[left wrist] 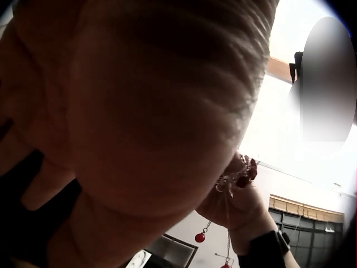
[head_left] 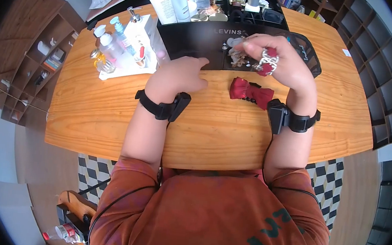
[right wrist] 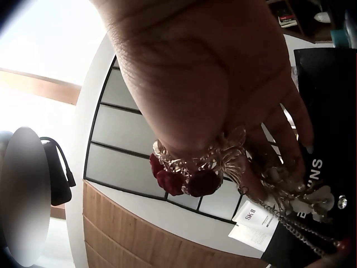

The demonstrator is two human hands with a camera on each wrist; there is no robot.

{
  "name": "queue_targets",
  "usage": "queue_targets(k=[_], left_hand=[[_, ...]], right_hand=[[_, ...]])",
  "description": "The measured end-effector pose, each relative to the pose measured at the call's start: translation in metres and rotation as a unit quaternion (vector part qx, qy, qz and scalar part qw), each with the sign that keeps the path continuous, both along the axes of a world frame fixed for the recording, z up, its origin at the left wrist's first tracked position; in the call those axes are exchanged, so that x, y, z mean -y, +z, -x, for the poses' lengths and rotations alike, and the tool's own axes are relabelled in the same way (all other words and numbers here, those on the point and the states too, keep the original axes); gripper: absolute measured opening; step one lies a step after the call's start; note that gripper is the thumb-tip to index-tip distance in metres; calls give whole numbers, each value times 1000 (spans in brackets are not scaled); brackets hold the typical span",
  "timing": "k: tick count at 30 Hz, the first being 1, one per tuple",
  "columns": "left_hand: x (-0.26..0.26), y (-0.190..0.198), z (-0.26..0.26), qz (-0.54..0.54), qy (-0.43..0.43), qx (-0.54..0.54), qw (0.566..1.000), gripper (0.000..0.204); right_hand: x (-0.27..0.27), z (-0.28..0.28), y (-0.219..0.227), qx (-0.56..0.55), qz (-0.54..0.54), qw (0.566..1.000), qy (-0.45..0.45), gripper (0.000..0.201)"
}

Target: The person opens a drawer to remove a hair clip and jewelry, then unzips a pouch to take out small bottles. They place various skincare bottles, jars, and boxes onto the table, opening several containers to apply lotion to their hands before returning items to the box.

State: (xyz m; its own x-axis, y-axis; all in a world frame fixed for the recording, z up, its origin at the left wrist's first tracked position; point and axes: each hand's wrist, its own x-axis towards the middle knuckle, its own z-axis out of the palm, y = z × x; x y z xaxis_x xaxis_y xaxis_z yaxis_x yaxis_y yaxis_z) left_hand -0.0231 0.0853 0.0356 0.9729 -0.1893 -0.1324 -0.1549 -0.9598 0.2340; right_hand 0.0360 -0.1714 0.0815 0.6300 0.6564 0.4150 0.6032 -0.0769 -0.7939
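Observation:
My right hand (head_left: 289, 60) is raised over the front of a black box (head_left: 185, 34) lettered "LEVINS". It holds jewellery: a dark red rose piece with pale metalwork (right wrist: 189, 180) loops about the thumb, and a pale flower piece (right wrist: 318, 204) hangs by the fingers. Thin chains (right wrist: 293, 226) dangle there too, one ending in a red bead (left wrist: 199, 238). My left hand (head_left: 176, 77) lies at the box's front left edge, index finger extended, nothing seen in its grasp. Between the wrists, a dark red bow (head_left: 251, 92) with black beads lies on the table.
A white organizer (head_left: 128, 64) with pump bottles stands left of the box. White tubes (head_left: 169, 6) and cosmetics fill the box's rear. A black mesh pouch (head_left: 308, 55) is at its right. Cables run from both wrist cameras along the arms.

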Motion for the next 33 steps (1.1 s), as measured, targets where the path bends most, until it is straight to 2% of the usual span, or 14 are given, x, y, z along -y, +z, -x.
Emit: queue_targets(k=[3, 4, 6, 7, 8, 9, 11, 15, 18, 20, 23, 27, 33], left_hand=[[-3, 2, -3, 26, 1, -21, 999, 75], [-4, 3, -3, 26, 0, -21, 999, 75], [-4, 9, -1, 29, 4, -30, 999, 80], [-5, 11, -1, 29, 3, -30, 999, 80], [-7, 12, 0, 41, -8, -37, 998, 82], [-9, 14, 0, 54, -18, -45, 997, 85], [-13, 18, 2, 59, -27, -45, 997, 86], [-12, 23, 4, 83, -33, -59, 994, 86], [-12, 20, 4, 79, -49, -54, 994, 85], [-12, 16, 2, 84, -53, -58, 993, 85], [-15, 9, -2, 90, -59, -56, 993, 86], [-15, 4, -5, 75, -61, -49, 994, 87], [-6, 10, -2, 66, -46, -59, 995, 86]], right_hand=[[-10, 1, -8, -30, 34, 998, 33, 35], [-14, 4, -4, -38, 97, 994, 15, 39], [-23, 1, -15, -78, 136, 988, 19, 39], [-28, 1, -19, -117, 175, 977, 24, 39], [-36, 6, -18, -157, 230, 960, -8, 32], [-44, 6, -21, -158, 229, 960, -9, 32], [-57, 0, -35, -114, 372, 921, 6, 42], [-74, -15, -86, -97, 387, 916, 39, 30], [-79, -19, -108, -36, 333, 940, 56, 22], [-81, -17, -109, -31, 338, 940, 42, 28], [-81, -15, -101, -18, 363, 929, 68, 29], [-82, -7, -91, -44, 386, 920, 53, 30], [-79, -6, -92, 42, 389, 920, 19, 35]])
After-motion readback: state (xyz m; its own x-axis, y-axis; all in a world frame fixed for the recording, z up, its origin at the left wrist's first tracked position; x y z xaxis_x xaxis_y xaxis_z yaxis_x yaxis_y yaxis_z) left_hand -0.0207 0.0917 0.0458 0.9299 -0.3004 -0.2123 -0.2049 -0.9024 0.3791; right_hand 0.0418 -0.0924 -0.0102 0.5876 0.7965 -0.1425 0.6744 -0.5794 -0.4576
